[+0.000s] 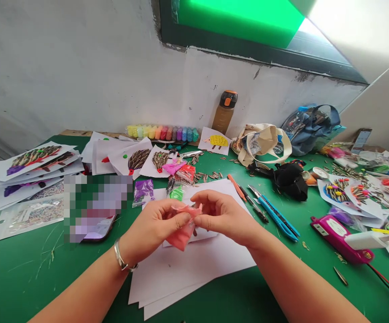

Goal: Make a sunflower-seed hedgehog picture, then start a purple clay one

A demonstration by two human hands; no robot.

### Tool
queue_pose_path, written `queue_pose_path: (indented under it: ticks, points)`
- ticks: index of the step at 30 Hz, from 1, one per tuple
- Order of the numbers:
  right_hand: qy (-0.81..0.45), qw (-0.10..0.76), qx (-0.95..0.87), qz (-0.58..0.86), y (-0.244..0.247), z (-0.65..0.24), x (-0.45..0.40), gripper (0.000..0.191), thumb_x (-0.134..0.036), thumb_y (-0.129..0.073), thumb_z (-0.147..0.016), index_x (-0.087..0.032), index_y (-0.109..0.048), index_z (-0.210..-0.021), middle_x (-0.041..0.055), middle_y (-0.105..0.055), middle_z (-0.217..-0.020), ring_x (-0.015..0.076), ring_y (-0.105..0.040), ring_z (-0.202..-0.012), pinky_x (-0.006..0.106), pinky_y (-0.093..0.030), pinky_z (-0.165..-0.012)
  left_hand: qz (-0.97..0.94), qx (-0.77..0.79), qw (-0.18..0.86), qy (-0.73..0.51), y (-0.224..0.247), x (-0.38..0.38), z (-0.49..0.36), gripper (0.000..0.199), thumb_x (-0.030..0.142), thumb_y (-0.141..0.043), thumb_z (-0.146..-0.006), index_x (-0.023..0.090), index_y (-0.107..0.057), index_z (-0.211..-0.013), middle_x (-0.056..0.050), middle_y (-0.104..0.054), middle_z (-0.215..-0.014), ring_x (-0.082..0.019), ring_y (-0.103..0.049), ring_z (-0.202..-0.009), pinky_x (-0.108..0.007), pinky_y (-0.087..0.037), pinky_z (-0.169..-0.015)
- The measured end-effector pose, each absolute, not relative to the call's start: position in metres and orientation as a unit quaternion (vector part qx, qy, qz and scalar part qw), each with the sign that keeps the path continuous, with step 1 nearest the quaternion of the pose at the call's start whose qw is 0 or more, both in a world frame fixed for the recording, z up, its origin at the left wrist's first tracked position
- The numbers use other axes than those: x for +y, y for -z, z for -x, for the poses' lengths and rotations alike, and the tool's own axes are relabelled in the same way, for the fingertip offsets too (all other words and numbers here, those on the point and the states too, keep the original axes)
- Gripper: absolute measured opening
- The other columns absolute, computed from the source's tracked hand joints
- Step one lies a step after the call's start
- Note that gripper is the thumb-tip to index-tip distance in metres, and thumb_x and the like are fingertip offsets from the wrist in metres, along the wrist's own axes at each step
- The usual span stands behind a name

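Along the wall at the top of the frame sit a row of colored clay packets (162, 133), a water bottle (224, 112) and a cloth tote bag (260, 144). Seed pictures (33, 159) pile at left; a blue craft knife (275, 215) and what looks like a pink glue gun (337, 237) lie at right.

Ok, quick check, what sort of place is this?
Probably a handicraft workshop or art-class table: paper hedgehog pictures made with sunflower seeds, a row of coloured clay packs, and a blue utility knife.

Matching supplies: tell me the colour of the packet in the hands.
Salmon pink plastic packet, clearest in the head view.
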State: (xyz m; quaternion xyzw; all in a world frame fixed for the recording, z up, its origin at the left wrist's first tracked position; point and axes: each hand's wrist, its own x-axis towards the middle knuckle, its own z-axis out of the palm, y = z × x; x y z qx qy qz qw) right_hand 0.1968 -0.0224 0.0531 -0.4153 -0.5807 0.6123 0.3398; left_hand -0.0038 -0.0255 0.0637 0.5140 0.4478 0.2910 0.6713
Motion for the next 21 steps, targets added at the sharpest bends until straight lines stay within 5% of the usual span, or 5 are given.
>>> queue_pose_path:
  ticks: [3, 7, 21]
  points:
    - [-0.537, 0.332, -0.662, 0.404, -0.0576, -0.1959, -0.0272, 0.044, -0.029, -0.075, -0.077, -0.026, -0.061, -0.119, 0.0033, -0.062, -0.105, 0.0131, -0.057, -0.077, 0.028, -0.047, -0.067, -0.569, 0.463, 0.627, -0.262, -0.0621, -0.0261, 0.0023, 0.03, 0.048, -0.07, -0.078, 0.019, -0.069, -0.076, -0.002, -0.067, -0.062, -0.017, -0.064, -0.054, -0.025, -0.053, -0.051]
    - [-0.429, 0.322, -0.743, 0.401, -0.0613, -0.1905, -0.0321, 0.005, -0.022, -0.065, -0.085, -0.022, -0.067, -0.089, 0.001, -0.064, -0.087, 0.0141, -0.056, -0.079, 0.028, -0.044, -0.071, -0.625, 0.452, 0.589, -0.241, -0.0603, -0.0274, 0.0004, 0.031, 0.046, -0.07, -0.077, 0.018, -0.067, -0.065, -0.001, -0.064, -0.06, -0.015, -0.061, -0.057, -0.022, -0.048, -0.053]
    - [-0.444, 0.283, -0.733, 0.43, -0.0532, -0.19, -0.0309, 0.007, -0.015, -0.055, -0.083, -0.02, -0.059, -0.082, -0.0026, -0.061, -0.076, 0.0112, -0.051, -0.067, 0.023, -0.038, -0.059, -0.561, 0.476, 0.646, -0.204, -0.0684, -0.0261, 0.0022, 0.034, 0.049, -0.067, -0.079, 0.018, -0.065, -0.065, 0.0, -0.063, -0.052, -0.013, -0.059, -0.044, -0.02, -0.044, -0.042]
